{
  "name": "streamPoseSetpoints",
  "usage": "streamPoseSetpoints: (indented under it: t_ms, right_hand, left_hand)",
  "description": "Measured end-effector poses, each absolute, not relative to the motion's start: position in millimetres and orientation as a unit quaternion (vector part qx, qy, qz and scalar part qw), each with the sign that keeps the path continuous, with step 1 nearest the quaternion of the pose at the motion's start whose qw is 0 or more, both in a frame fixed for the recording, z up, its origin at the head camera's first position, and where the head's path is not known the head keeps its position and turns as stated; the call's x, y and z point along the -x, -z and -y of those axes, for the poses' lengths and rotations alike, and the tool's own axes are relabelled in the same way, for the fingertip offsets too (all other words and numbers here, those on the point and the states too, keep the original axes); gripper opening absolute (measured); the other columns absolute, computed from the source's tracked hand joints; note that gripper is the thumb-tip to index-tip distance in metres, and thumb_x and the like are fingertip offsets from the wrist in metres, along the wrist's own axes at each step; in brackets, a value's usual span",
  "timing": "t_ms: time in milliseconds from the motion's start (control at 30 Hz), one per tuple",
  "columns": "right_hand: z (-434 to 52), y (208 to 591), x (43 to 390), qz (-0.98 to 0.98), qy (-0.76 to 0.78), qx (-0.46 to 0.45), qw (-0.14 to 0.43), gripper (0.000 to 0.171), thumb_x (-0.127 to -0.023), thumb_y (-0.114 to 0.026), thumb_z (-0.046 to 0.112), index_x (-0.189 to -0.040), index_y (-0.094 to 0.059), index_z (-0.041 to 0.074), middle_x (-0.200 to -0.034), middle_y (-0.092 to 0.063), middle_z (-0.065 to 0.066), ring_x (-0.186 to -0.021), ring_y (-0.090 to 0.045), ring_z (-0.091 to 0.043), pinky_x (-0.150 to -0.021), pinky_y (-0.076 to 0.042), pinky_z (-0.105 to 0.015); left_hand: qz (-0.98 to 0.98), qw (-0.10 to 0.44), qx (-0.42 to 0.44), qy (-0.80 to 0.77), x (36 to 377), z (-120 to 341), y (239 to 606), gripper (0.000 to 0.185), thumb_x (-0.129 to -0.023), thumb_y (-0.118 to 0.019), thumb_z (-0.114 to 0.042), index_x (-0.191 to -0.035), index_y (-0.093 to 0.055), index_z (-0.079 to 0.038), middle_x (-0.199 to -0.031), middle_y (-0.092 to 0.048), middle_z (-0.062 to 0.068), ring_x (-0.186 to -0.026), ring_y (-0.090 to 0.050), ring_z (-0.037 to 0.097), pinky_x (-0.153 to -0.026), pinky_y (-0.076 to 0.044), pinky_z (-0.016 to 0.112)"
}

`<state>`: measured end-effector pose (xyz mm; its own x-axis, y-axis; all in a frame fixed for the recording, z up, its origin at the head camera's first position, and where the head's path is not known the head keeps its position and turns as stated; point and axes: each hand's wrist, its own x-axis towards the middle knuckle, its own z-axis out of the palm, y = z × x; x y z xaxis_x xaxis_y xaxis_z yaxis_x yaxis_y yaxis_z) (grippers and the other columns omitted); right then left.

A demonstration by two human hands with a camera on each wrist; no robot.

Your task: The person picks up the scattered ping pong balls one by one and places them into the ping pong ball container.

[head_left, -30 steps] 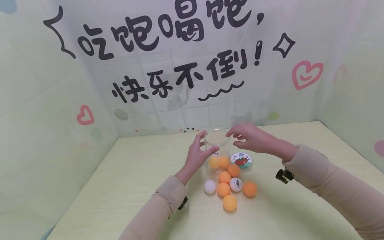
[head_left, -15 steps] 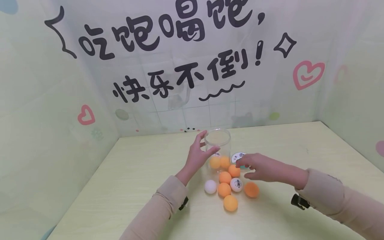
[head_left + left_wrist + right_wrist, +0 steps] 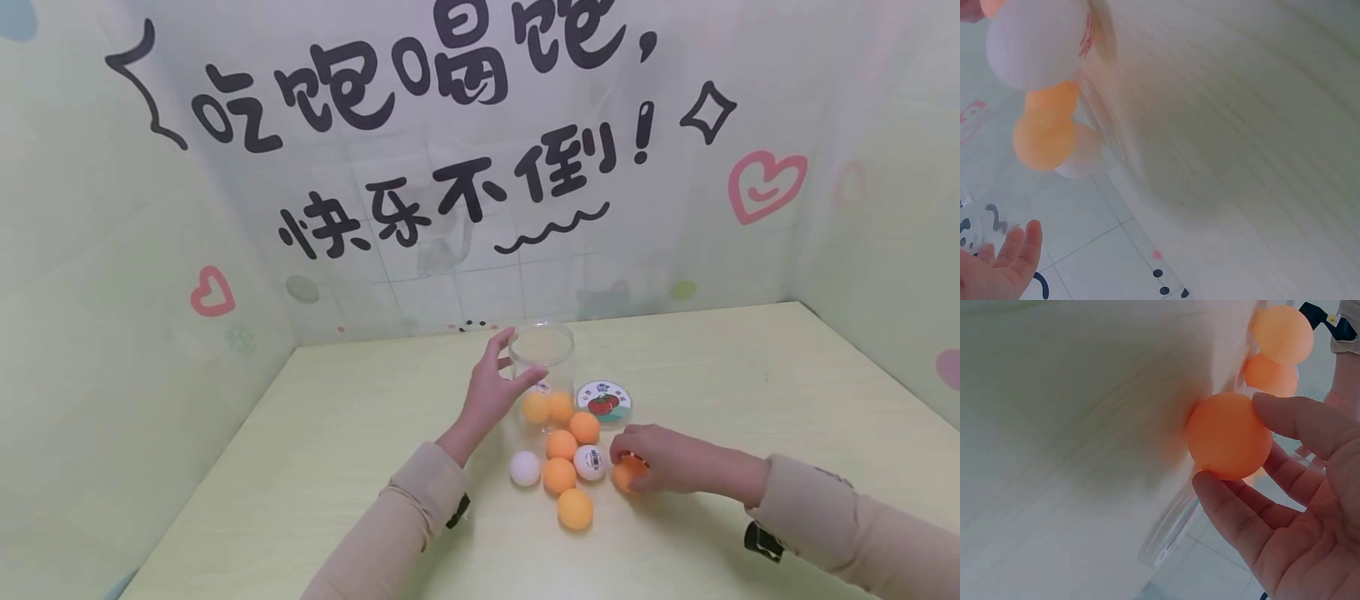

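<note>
We see the right hand [image 3: 667,458] holding an orange ball [image 3: 1229,437], pinched between thumb and fingertips, low over the table [image 3: 360,417] and toward its right edge from the other loose balls. Our left hand [image 3: 495,387] curves round the left side of a clear jar [image 3: 560,375], thumb across the front and fingers beyond, near the rim. The jar stands upright near the table's back edge, roughly midway between the two back corners. Through its wall we make out two orange balls [image 3: 537,407] with a white ball [image 3: 1083,153] behind them. A round lid [image 3: 602,402] printed with red tomatoes lies just beside the jar, on the side of the table's right edge. Loose on the table in front of the jar, we count four more orange balls [image 3: 559,476] in an uneven line, the last of them farthest from the back edge. A printed white ball [image 3: 590,462] sits between that line and the pinched ball; a plain-looking white ball [image 3: 525,468] lies on the other side, toward the left edge. Behind the back edge hangs a pale backdrop [image 3: 480,283] with large black characters.
</note>
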<state>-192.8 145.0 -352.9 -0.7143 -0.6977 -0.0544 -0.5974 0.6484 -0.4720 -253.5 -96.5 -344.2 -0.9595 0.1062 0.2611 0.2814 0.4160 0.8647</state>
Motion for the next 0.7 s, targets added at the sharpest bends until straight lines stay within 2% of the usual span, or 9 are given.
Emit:
streamPoseSetpoints:
  t_ms: [533,700]
  right_hand:
    - [-151.4,358.0,191.9,-0.905,0.219,0.348,0.105,0.022,-0.074,-0.071,0.008,-0.094,-0.061,0.006,-0.082,-0.051,0.006,-0.071,-0.042,-0.008,-0.061,-0.038,-0.022]
    - [-150.5,358.6,192.3,-0.909,0.217,0.338,0.109,0.023,-0.074,-0.070,0.007,-0.095,-0.062,0.005,-0.084,-0.054,0.005,-0.072,-0.043,-0.009,-0.062,-0.038,-0.023]
  left_hand:
    - [0.834,0.081,0.115,0.534,255.3,96.0,344.7,0.077,-0.077,-0.073,-0.035,-0.140,-0.032,-0.017,-0.143,-0.036,0.007,-0.119,-0.048,0.031,-0.086,-0.048,0.043]
    - [0.835,0.077,0.115,0.532,255.2,96.6,344.2,0.080,-0.077,-0.072,-0.036,-0.142,-0.030,-0.020,-0.146,-0.034,0.003,-0.119,-0.047,0.030,-0.088,-0.047,0.043]
